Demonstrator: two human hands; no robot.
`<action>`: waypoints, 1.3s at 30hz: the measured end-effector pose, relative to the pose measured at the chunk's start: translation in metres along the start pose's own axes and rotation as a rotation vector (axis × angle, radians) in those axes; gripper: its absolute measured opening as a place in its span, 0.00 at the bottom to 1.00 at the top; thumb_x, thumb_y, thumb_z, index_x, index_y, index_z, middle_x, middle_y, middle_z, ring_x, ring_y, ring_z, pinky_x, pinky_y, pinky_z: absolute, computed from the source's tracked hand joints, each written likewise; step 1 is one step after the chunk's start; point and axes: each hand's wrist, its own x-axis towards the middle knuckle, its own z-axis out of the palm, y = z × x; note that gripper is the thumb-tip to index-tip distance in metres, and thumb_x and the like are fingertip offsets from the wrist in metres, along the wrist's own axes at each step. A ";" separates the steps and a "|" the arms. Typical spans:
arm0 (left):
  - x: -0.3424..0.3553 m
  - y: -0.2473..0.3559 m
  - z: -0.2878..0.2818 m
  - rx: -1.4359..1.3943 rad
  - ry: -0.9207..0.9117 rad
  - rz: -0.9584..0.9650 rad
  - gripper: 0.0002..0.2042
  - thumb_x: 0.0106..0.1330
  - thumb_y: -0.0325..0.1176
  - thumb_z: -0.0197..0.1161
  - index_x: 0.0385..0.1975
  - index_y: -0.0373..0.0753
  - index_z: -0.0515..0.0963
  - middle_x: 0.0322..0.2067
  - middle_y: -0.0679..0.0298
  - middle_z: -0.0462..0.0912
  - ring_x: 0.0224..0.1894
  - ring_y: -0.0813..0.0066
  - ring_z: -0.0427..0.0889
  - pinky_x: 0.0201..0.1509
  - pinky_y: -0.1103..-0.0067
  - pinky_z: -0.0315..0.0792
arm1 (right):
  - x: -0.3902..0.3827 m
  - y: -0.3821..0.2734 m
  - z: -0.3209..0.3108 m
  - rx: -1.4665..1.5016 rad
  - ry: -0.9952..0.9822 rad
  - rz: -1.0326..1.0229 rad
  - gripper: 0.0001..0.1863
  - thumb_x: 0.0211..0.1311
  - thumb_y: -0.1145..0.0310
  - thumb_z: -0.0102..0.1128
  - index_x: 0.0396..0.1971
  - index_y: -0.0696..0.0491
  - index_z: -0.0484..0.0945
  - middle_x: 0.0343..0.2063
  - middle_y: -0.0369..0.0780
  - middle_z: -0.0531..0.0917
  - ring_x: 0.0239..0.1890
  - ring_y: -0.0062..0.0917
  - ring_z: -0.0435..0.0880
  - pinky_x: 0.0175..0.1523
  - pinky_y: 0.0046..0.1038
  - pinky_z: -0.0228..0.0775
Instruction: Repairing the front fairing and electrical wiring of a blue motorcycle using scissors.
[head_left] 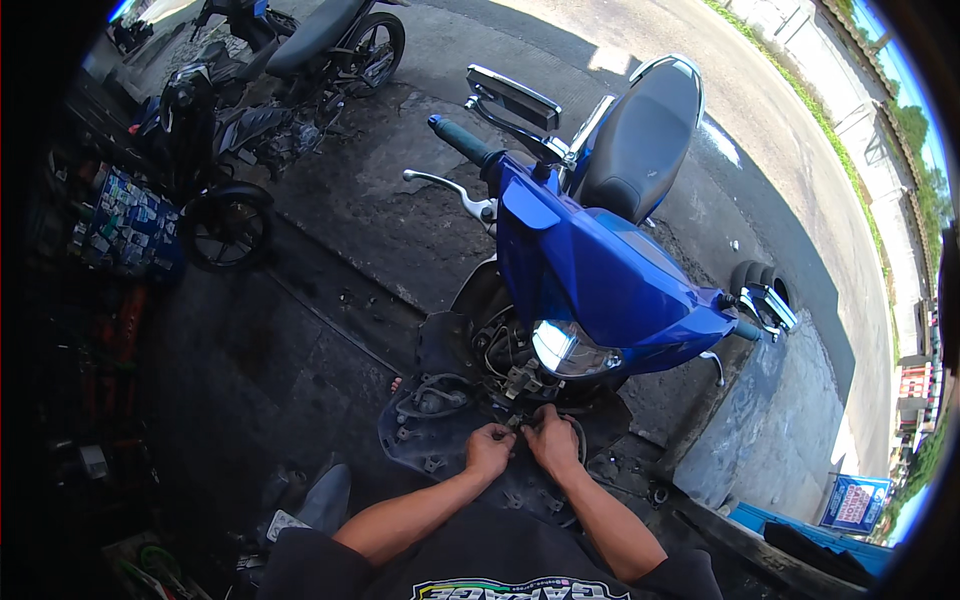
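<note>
My left hand (489,450) and my right hand (553,440) are close together, low at the front of a blue motorbike (610,275). Both have their fingers closed at a small dark part between them, too small to name. Just above them are exposed wires and a metal bracket (527,382), under the headlight (572,348). A dark plastic panel (425,440) with round fittings spreads out beneath and to the left of my hands. What lies under my fingertips is hidden.
The brake lever (445,187) and mirror (515,98) stick out on the left. A partly stripped motorbike (240,130) stands at upper left. Tyres (762,280) lie at right, near a raised concrete edge (780,400). A blue sign (857,502) stands at lower right.
</note>
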 end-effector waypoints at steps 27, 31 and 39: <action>0.003 0.023 -0.003 -0.182 -0.081 -0.274 0.04 0.66 0.28 0.54 0.35 0.34 0.74 0.30 0.59 0.81 0.33 0.69 0.84 0.37 0.75 0.80 | 0.028 0.031 0.007 0.454 -0.479 -0.006 0.16 0.59 0.63 0.67 0.39 0.61 0.83 0.35 0.43 0.84 0.40 0.28 0.81 0.49 0.30 0.70; 0.008 0.014 -0.010 -0.256 -0.149 -0.247 0.06 0.65 0.26 0.55 0.37 0.34 0.78 0.30 0.63 0.82 0.31 0.75 0.82 0.34 0.79 0.76 | 0.023 0.019 -0.002 0.427 -0.472 -0.019 0.16 0.58 0.63 0.67 0.40 0.60 0.83 0.35 0.44 0.84 0.40 0.28 0.81 0.49 0.30 0.70; 0.006 0.014 -0.008 -0.205 -0.179 -0.222 0.07 0.66 0.25 0.53 0.37 0.35 0.79 0.29 0.65 0.81 0.31 0.78 0.80 0.34 0.81 0.75 | 0.004 0.024 0.003 0.277 -0.225 -0.154 0.18 0.56 0.62 0.68 0.41 0.60 0.82 0.32 0.45 0.85 0.35 0.29 0.84 0.43 0.31 0.73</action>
